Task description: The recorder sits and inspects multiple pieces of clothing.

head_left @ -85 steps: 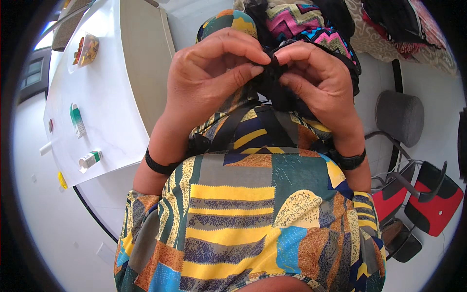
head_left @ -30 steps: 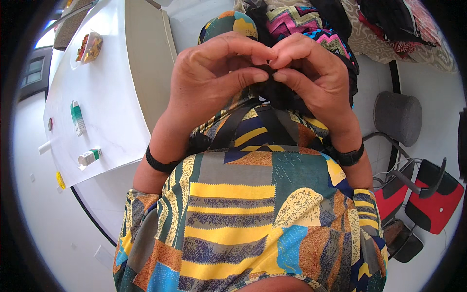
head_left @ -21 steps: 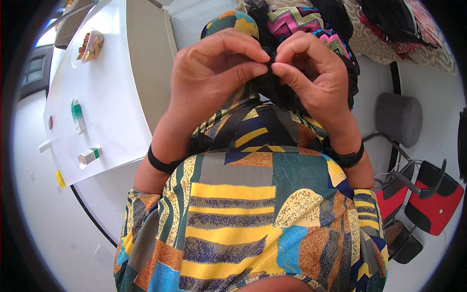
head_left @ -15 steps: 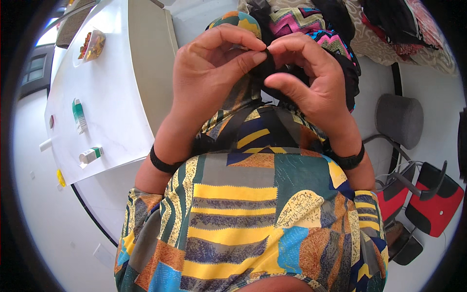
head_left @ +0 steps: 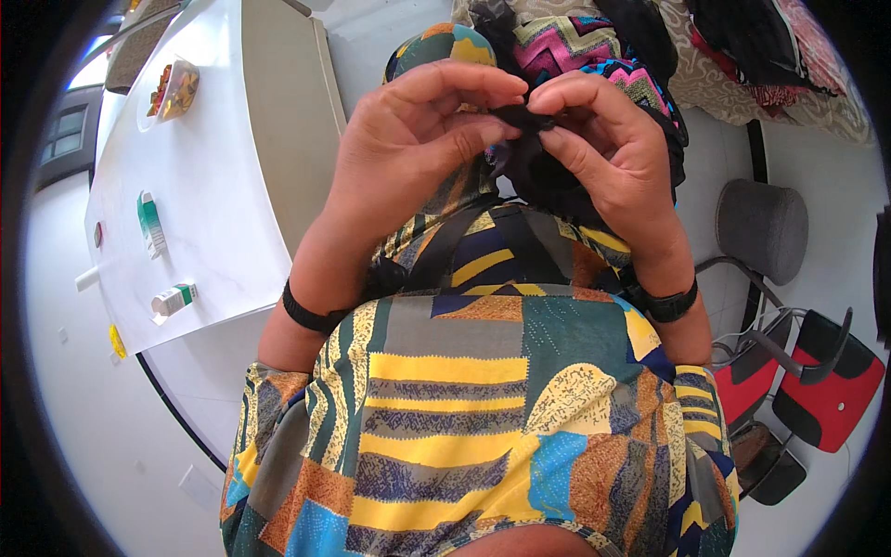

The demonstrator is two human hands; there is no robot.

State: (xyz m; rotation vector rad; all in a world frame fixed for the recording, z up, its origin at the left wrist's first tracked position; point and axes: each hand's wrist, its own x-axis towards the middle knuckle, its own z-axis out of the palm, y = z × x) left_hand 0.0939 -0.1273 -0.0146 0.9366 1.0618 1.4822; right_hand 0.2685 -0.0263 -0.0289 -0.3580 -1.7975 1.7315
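Note:
A piece of thin black cloth [head_left: 522, 117] is stretched between my two hands, out in front of my patterned garment [head_left: 445, 371]. My left hand [head_left: 399, 139] grips its edge, index finger above and thumb below. At the other side my right hand [head_left: 620, 153] pinches the cloth between thumb and forefinger. More of the dark material hangs beneath the fingers over my lap; its full shape is hidden. Each wrist carries a black band.
To the left is a white table [head_left: 213, 186] with a clear tub [head_left: 178, 91] of colourful pieces and two green-and-white cartons [head_left: 149, 223]. On the right are a grey chair [head_left: 761, 227] and red-and-black chairs [head_left: 826, 381]. Clothes [head_left: 752, 42] lie on patterned upholstery at the far right.
My right thumb has closed onto the cloth, where it stood apart before. Both hands have shifted slightly, and more black cloth shows between them.

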